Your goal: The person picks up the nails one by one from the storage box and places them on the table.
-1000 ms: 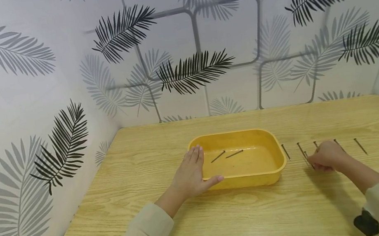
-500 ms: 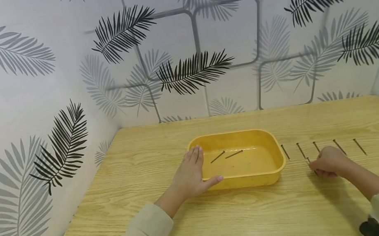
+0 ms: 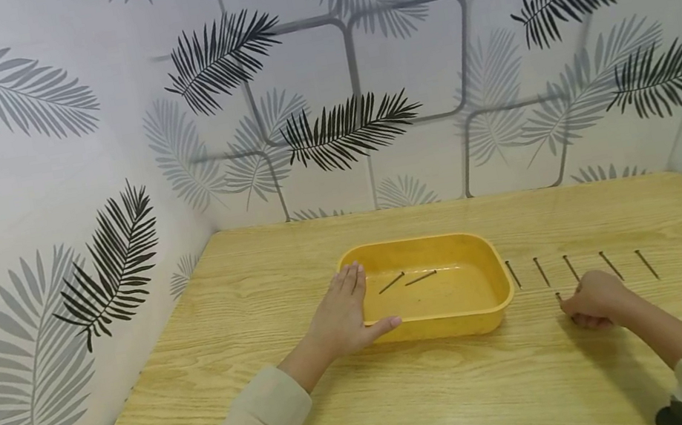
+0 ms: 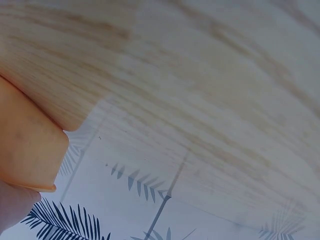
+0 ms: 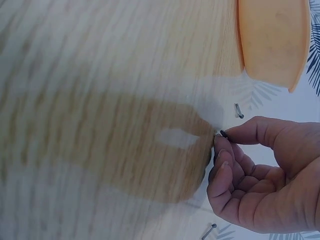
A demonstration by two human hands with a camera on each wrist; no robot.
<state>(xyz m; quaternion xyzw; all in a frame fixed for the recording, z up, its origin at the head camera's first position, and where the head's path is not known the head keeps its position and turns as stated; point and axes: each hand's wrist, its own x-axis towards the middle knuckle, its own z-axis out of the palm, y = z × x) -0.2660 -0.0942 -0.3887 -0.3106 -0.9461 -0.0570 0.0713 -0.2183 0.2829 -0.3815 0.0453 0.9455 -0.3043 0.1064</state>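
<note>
My left hand (image 3: 348, 315) rests on the left end of the yellow tray (image 3: 499, 305), its fingers over the side and the thumb along the near rim. Two dark nails (image 3: 421, 278) lie apart on the tray's floor. On the table right of the tray, my right hand (image 3: 600, 301) pinches one dark nail (image 3: 558, 296) between thumb and index finger. Its head shows at the fingertips in the right wrist view, while the fingers hide most of the shank. Just beyond that hand, several more nails (image 3: 610, 265) lie spaced out in a row.
The wood-grain table (image 3: 375, 417) runs back to a wall (image 3: 337, 190) patterned with leaves. Another patterned wall (image 3: 21, 243) borders the table's left side. The row of nails begins close to the tray's right end.
My right hand has drawn the pinched nail back toward me, away from the row, uncovering more of the nails behind it. The left hand and the tray have stayed put.
</note>
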